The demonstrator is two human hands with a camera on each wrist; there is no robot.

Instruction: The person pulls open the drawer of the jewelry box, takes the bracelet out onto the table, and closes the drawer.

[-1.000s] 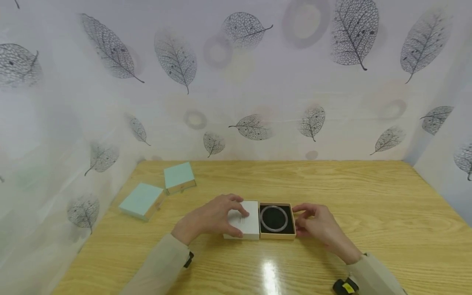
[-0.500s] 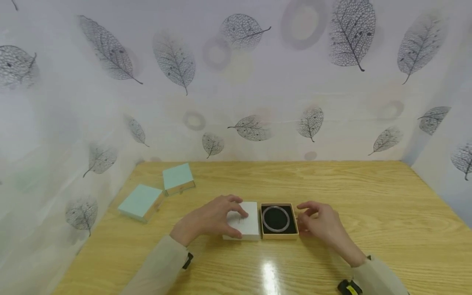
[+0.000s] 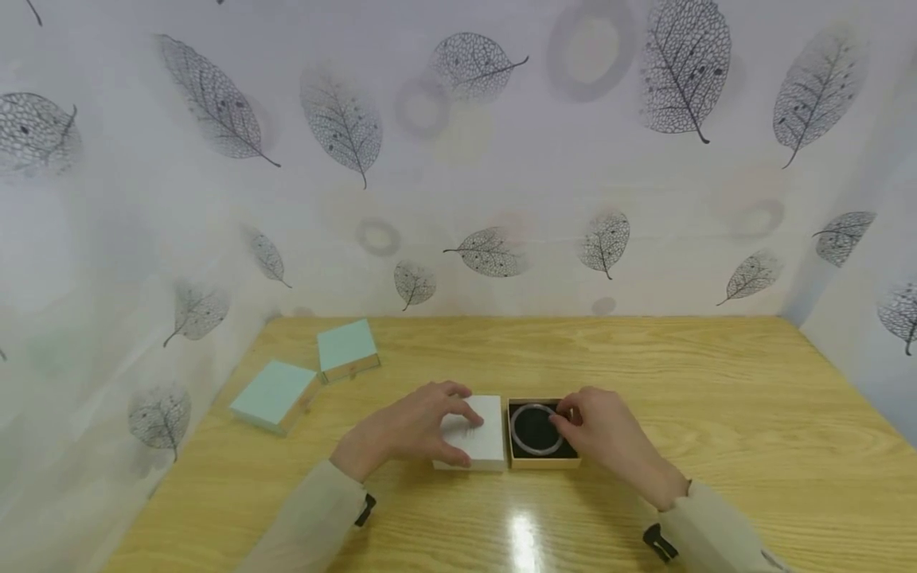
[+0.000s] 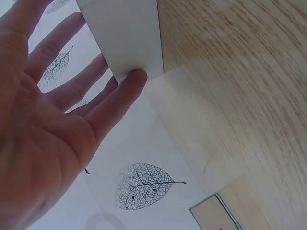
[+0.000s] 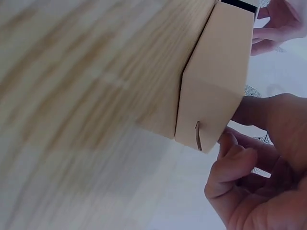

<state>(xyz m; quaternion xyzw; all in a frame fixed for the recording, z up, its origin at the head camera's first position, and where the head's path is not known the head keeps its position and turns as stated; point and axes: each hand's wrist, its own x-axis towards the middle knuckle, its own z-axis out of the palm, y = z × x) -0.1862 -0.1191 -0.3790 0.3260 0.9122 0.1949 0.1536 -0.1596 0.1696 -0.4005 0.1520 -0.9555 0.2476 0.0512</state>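
Note:
My left hand (image 3: pixel 411 426) holds a white box sleeve (image 3: pixel 489 430) on the table, thumb against its near side and fingers over the top and far side. The thumb on the white side (image 4: pixel 127 28) shows in the left wrist view. Just right of the sleeve stands a tan drawer tray (image 3: pixel 546 463) with a black inner pad. A pale, glassy bangle (image 3: pixel 517 442) lies flat on that pad. My right hand (image 3: pixel 612 434) reaches over the tray's right edge, curled thumb and forefinger pinching at the bangle's right side. A short cord pull (image 5: pixel 198 135) sticks out of the tray's end.
Two mint-green boxes (image 3: pixel 275 394) lie at the table's back left, one behind the other. Leaf-printed cloth (image 3: pixel 458 175) hangs behind the wooden table (image 3: pixel 680 358) and along both sides.
My right hand has gone from the tray's right end to over its edge, at the bangle. The tray has shifted slightly right, opening a narrow gap from the sleeve. My left hand stays put.

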